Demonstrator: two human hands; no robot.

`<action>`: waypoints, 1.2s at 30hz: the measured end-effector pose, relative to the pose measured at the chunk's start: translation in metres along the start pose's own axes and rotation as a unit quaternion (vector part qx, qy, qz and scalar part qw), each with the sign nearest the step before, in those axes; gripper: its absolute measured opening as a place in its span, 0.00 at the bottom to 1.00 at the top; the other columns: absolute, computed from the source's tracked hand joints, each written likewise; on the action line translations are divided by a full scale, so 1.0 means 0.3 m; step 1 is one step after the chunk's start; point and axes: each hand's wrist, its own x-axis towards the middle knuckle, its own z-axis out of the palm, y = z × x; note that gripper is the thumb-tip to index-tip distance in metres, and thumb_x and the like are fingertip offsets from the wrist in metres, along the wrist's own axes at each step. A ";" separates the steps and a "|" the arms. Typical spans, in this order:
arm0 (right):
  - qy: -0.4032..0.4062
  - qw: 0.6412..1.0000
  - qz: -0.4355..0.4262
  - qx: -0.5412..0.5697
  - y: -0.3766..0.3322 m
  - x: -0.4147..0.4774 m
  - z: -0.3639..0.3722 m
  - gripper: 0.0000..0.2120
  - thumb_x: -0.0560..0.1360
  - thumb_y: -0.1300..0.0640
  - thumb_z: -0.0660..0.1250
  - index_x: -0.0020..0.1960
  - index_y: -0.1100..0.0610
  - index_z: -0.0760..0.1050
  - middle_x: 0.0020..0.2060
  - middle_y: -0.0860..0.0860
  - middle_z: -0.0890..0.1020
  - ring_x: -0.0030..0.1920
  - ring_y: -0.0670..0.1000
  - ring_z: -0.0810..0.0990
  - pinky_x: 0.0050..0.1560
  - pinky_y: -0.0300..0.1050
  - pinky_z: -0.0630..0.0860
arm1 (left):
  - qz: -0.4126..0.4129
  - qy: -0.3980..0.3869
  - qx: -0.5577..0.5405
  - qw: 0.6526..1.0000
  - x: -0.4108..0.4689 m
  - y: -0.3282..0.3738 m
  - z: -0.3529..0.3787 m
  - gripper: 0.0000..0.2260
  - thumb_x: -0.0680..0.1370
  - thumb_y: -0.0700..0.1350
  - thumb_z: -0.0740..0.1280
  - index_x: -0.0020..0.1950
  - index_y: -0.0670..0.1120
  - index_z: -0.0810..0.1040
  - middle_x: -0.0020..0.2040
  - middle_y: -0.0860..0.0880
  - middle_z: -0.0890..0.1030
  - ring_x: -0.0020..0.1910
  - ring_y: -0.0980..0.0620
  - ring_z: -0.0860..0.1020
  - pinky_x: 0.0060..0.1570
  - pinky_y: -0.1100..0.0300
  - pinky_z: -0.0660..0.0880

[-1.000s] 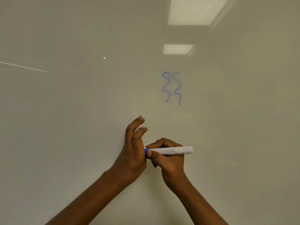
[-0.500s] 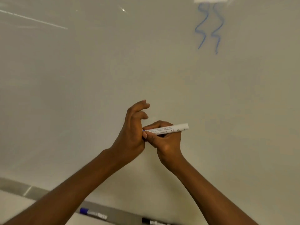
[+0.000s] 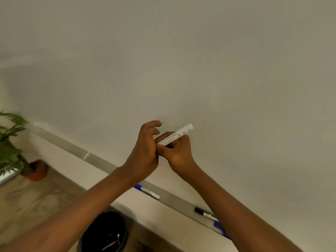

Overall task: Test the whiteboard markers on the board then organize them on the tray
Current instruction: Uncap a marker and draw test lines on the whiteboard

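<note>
The setting is an office or meeting room; a classroom cannot be excluded. Primary indicator: a large wall-mounted whiteboard [image 3: 200, 60] fills most of the view. A grey tray [image 3: 101, 161] runs along its lower edge and carries a blue-capped marker [image 3: 147, 191], a black-capped marker [image 3: 204, 213] and a second blue marker [image 3: 218, 225], the last partly hidden. A white-barrelled marker [image 3: 174, 136] is held in front of the board. Secondary indicators: a leafy plant [image 3: 11, 146] in a terracotta pot [image 3: 37, 170] at the left, a round black waste bin [image 3: 105, 231] below the tray, and a tan floor [image 3: 36, 197].
</note>
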 end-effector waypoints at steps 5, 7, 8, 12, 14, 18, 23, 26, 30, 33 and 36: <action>-0.071 0.992 0.089 0.060 0.195 -0.027 0.165 0.09 0.73 0.58 0.69 0.48 0.64 0.80 0.37 0.64 0.80 0.33 0.55 0.76 0.30 0.39 0.71 | -0.163 -0.114 0.026 0.980 -0.168 -0.237 -0.143 0.23 0.75 0.34 0.67 0.67 0.45 0.64 0.61 0.44 0.71 0.56 0.46 0.77 0.58 0.53 0.76; -0.058 0.986 0.141 0.064 0.280 -0.042 0.219 0.15 0.73 0.50 0.69 0.51 0.61 0.80 0.40 0.65 0.80 0.35 0.60 0.76 0.28 0.42 0.70 | -0.181 -0.138 0.108 0.968 -0.229 -0.314 -0.199 0.20 0.75 0.32 0.66 0.66 0.41 0.68 0.63 0.42 0.72 0.63 0.42 0.73 0.61 0.55 0.72; -0.045 0.985 0.161 0.049 0.316 -0.046 0.246 0.15 0.72 0.49 0.70 0.52 0.59 0.80 0.41 0.63 0.81 0.36 0.59 0.77 0.29 0.44 0.71 | -0.177 -0.158 0.149 0.960 -0.258 -0.353 -0.224 0.20 0.75 0.31 0.65 0.66 0.40 0.70 0.63 0.42 0.73 0.67 0.42 0.70 0.63 0.55 0.70; -0.031 0.977 0.204 -0.054 0.438 -0.040 0.369 0.11 0.69 0.60 0.75 0.49 0.53 0.78 0.39 0.48 0.83 0.36 0.46 0.80 0.34 0.41 0.76 | -0.076 -0.229 0.273 0.931 -0.347 -0.539 -0.311 0.30 0.57 0.30 0.78 0.55 0.41 0.73 0.48 0.44 0.79 0.45 0.45 0.79 0.43 0.56 0.78; -0.066 0.969 0.211 -0.110 0.506 -0.035 0.434 0.11 0.67 0.62 0.77 0.46 0.52 0.80 0.38 0.44 0.83 0.37 0.43 0.79 0.37 0.36 0.74 | -0.071 -0.249 0.285 0.923 -0.393 -0.647 -0.349 0.32 0.53 0.29 0.78 0.53 0.41 0.71 0.44 0.44 0.79 0.38 0.45 0.77 0.34 0.57 0.77; -0.078 0.950 0.251 -0.171 0.644 -0.027 0.541 0.14 0.67 0.60 0.78 0.46 0.45 0.79 0.41 0.44 0.82 0.39 0.43 0.79 0.39 0.34 0.74 | -0.074 -0.322 0.338 0.881 -0.488 -0.794 -0.427 0.30 0.48 0.31 0.78 0.49 0.39 0.76 0.41 0.44 0.79 0.34 0.48 0.77 0.33 0.61 0.73; -0.144 0.912 0.282 -0.261 0.781 -0.037 0.657 0.05 0.73 0.55 0.72 0.48 0.50 0.78 0.43 0.44 0.79 0.42 0.44 0.78 0.43 0.32 0.74 | -0.123 -0.392 0.325 0.852 -0.645 -0.984 -0.454 0.29 0.52 0.35 0.78 0.51 0.40 0.76 0.44 0.44 0.79 0.38 0.48 0.78 0.38 0.56 0.75; -0.191 0.889 0.270 -0.316 0.880 -0.055 0.699 0.07 0.75 0.53 0.69 0.51 0.54 0.80 0.47 0.49 0.81 0.44 0.45 0.76 0.46 0.36 0.73 | -0.171 -0.427 0.328 0.825 -0.716 -1.074 -0.449 0.22 0.61 0.38 0.74 0.54 0.43 0.73 0.46 0.46 0.77 0.41 0.47 0.77 0.42 0.54 0.74; -0.199 0.871 0.277 -0.353 0.970 -0.080 0.731 0.08 0.76 0.55 0.66 0.51 0.56 0.80 0.48 0.53 0.81 0.48 0.51 0.77 0.51 0.48 0.76 | -0.193 -0.480 0.358 0.777 -0.770 -1.125 -0.419 0.18 0.64 0.40 0.74 0.51 0.42 0.74 0.44 0.45 0.77 0.40 0.45 0.78 0.43 0.50 0.75; -0.204 0.858 0.298 -0.365 1.022 -0.090 0.751 0.10 0.76 0.53 0.64 0.51 0.56 0.80 0.47 0.53 0.80 0.48 0.52 0.77 0.50 0.49 0.75 | -0.194 -0.508 0.377 0.750 -0.809 -1.172 -0.401 0.13 0.77 0.43 0.61 0.62 0.44 0.72 0.54 0.46 0.80 0.52 0.44 0.79 0.59 0.48 0.69; -0.222 0.847 0.304 -0.376 1.082 -0.096 0.772 0.13 0.75 0.47 0.61 0.47 0.54 0.79 0.44 0.51 0.79 0.45 0.51 0.76 0.47 0.47 0.73 | -0.225 -0.539 0.352 0.731 -0.835 -1.219 -0.396 0.11 0.73 0.47 0.70 0.53 0.46 0.79 0.44 0.50 0.83 0.41 0.48 0.82 0.53 0.50 0.75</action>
